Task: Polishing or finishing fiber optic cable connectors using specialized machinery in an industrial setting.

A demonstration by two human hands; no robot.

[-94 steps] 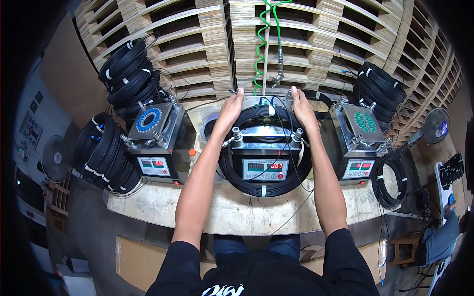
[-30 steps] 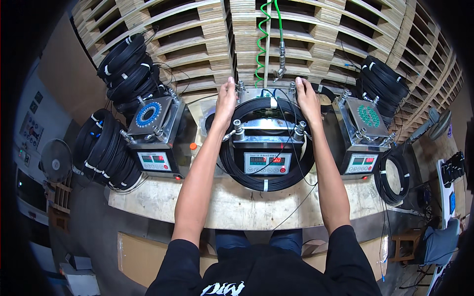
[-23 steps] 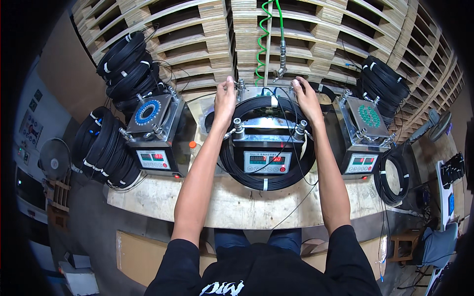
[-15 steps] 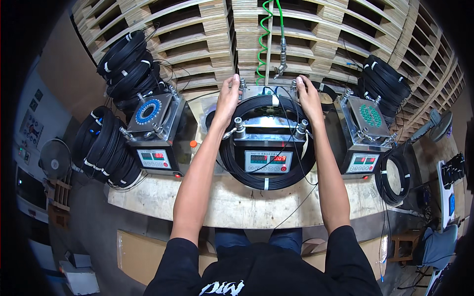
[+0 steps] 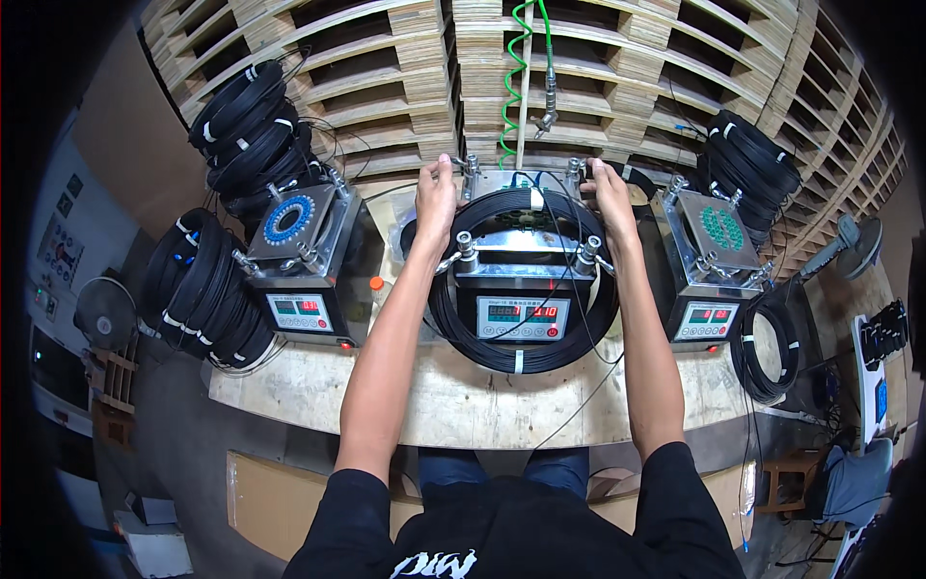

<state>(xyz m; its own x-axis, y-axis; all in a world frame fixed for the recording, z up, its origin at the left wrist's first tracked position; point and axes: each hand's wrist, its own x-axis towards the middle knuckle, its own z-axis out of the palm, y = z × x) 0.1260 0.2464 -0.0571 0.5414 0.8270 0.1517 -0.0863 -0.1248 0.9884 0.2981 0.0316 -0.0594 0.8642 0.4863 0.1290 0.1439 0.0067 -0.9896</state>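
Observation:
At the middle of the bench stands a black and metal polishing machine (image 5: 469,307) with a lit digital panel and knurled posts at the corners of its top plate. A large black cable coil (image 5: 521,361), tied with white bands, hangs around it. My left hand (image 5: 437,205) is closed at the left rear post, its fingers curled at a small metal lever. On the other side, my right hand (image 5: 612,203) is closed likewise at the right rear post's lever. My hands partly hide both levers. Thin black cables cross the machine's front.
A similar machine with a blue ring of connectors (image 5: 288,220) stands left, and one with green connectors (image 5: 721,230) right. Black coils (image 5: 207,299) are stacked at the left; another coil (image 5: 769,349) lies right. An orange cap (image 5: 376,283) and a green air hose (image 5: 514,82) also show.
Both hands have come slightly down and closed further at the rear posts; the fingers of my right hand are more curled. The readout on the middle machine's panel has changed.

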